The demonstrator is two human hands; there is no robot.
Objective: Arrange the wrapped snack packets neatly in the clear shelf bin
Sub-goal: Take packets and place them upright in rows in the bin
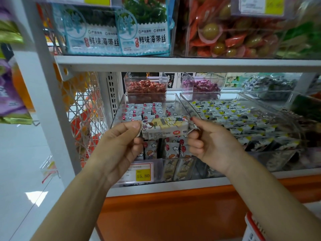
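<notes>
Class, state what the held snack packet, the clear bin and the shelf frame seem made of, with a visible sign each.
Snack packet: likely glossy printed plastic film; crimped ends. Bin: clear rigid plastic; contents show through. Shelf frame: seemingly white-painted metal; perforated upright.

1. On the upper shelf point(173, 63) you can read "鲜味海带丝" on the left seaweed packet point(92, 32), under a large "鲜".
2. You see the same words on the right seaweed packet point(145, 28).
3. The yellow price tag point(142, 175) on the clear bin point(119, 108) reads "15.80".
4. Print on the held packet point(165, 126) is too blurred for you to read.
</notes>
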